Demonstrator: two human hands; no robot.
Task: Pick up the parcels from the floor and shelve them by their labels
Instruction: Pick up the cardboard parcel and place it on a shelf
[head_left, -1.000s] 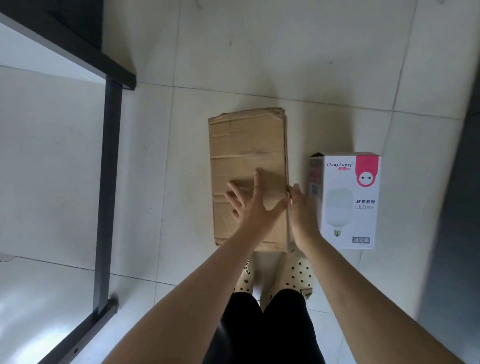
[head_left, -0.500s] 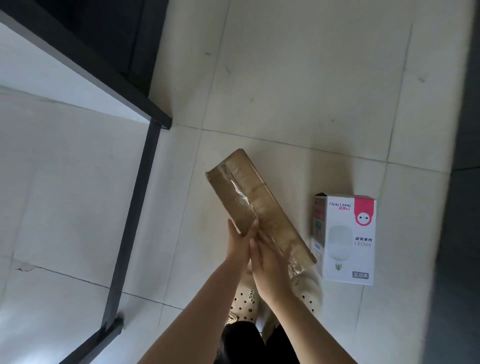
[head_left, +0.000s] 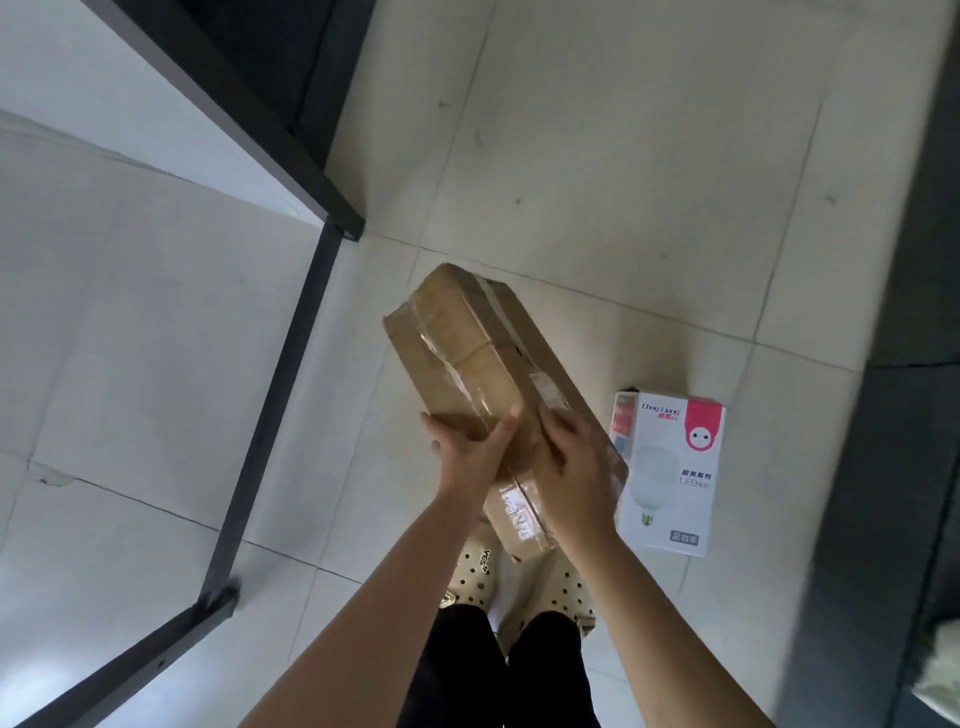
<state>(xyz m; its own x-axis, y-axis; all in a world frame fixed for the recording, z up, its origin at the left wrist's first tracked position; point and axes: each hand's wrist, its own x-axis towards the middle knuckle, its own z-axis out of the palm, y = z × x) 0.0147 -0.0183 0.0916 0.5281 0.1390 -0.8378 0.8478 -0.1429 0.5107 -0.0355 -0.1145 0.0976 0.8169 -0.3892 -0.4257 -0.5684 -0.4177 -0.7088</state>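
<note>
A long brown cardboard parcel (head_left: 467, 353), wrapped in clear tape, is lifted off the floor and tilted, its far end pointing up and left. My left hand (head_left: 470, 452) grips its left side near the lower end. My right hand (head_left: 571, 467) clasps its right side, partly covering a label strip. A white LED bulb box (head_left: 670, 473) with a pink corner lies flat on the floor tiles to the right of the parcel.
A black metal shelf frame (head_left: 280, 384) with a white board stands at the left, one post reaching the floor. My feet in cream dotted clogs (head_left: 519, 577) are below the parcel. A dark surface (head_left: 914, 415) runs along the right edge.
The parcel lay flat on the floor a second ago with my hands on it. Both hands have raised it and turned it onto its side; it now shows its taped face.
</note>
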